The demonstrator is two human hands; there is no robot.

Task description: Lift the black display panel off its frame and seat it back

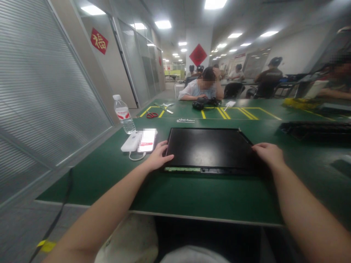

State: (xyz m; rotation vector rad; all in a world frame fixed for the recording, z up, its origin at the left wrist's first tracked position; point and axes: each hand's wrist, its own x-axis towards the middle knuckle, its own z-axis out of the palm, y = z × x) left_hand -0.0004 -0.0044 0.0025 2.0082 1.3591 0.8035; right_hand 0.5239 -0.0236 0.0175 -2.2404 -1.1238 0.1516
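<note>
A black display panel (208, 148) lies screen up before me on the green table (203, 197). Along its near edge runs a strip with a green circuit board (183, 169). My left hand (159, 156) grips the panel's left edge, thumb over the front and fingers at the side. On the opposite side, my right hand (268, 153) pinches the right edge; its fingertips are partly hidden behind the panel. Just left of my left hand are a lit phone (147, 141) and a white power bank (131, 142) joined by a white cable.
A water bottle (124, 116) stands behind the power bank. Red-handled scissors (152, 115) and a small strip of parts (185, 120) lie farther back. A person (203, 86) sits across the table behind black gear (204, 103). A dark object (312, 130) lies at right.
</note>
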